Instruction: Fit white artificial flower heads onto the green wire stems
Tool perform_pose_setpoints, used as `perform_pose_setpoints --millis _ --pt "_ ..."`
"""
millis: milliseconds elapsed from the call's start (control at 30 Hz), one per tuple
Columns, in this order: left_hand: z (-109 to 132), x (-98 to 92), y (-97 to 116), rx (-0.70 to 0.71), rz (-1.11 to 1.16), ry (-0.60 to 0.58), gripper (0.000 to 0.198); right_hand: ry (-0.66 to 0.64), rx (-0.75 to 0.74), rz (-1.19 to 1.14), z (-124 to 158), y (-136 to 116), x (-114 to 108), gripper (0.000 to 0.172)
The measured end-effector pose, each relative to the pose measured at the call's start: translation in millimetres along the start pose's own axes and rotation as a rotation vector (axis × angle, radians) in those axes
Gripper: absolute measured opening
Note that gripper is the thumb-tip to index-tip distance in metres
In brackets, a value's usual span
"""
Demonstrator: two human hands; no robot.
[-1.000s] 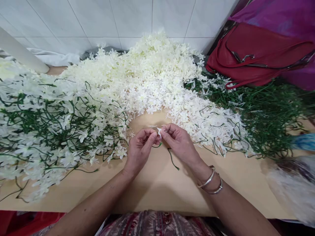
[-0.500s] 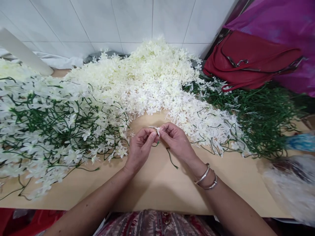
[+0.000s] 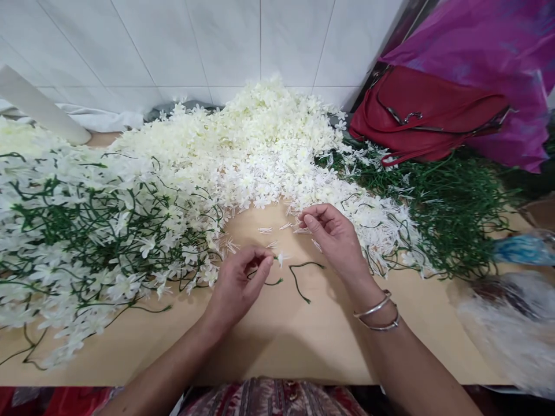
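Head view: left hand (image 3: 237, 284) pinches a white flower (image 3: 281, 260) jutting beyond its grip; right hand (image 3: 338, 241) curled, hold unclear.

Flowers (image 3: 255, 144): matt, cloth-like. Stems (image 3: 451, 208): smooth, plastic-looking. Table (image 3: 299, 329): smooth, wood-look, low sheen. Bangles (image 3: 382, 329): polished metal. Handbag (image 3: 437, 104): smooth, leather-like, soft sheen; clasp (image 3: 411, 118), shiny metal. Wall tiles (image 3: 228, 46): smooth, glossy. Clear bag (image 3: 503, 341): crinkled, glossy plastic.

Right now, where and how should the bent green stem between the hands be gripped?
I'd pinch the bent green stem midway along its nearer leg, coming down from above on the wearer's side: it's thin, lies on bare tabletop, and its other leg runs close to the right hand.
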State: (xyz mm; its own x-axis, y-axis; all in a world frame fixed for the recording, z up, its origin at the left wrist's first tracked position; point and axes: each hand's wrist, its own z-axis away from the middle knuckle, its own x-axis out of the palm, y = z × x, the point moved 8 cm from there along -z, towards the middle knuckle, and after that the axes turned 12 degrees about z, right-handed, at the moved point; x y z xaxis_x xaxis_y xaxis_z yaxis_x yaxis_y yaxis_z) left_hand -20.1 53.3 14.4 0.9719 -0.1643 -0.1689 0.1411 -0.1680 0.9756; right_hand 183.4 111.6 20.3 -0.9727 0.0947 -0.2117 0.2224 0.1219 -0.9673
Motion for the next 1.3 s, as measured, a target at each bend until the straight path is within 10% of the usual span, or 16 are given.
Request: perform_pose_setpoints --millis 200,433,800,1300 --pt "10.3 -8.7 28.0 0.223 -0.591 -0.073 0.016 0.046 -0.194 0.367 2.7 -9.1 1.2 0.007" --pt "-44.0 1.7 28.9 0.311 -0.734 -0.01 0.019 -0.09 -0.469 0.876 8.8 -17.7 38.7 0.011" --pt "-116.6 3.2 6.6 0.225 -0.819 0.065 0.021 0.202 -0.26 0.609 3.6 -10.4 -12.8 0.01" --pt "-99.8 -30.8 24.5 0.209 -0.526 0.171 0.017 0.154 -0.26 0.374 7.1 -16.4 -3.0 0.01"
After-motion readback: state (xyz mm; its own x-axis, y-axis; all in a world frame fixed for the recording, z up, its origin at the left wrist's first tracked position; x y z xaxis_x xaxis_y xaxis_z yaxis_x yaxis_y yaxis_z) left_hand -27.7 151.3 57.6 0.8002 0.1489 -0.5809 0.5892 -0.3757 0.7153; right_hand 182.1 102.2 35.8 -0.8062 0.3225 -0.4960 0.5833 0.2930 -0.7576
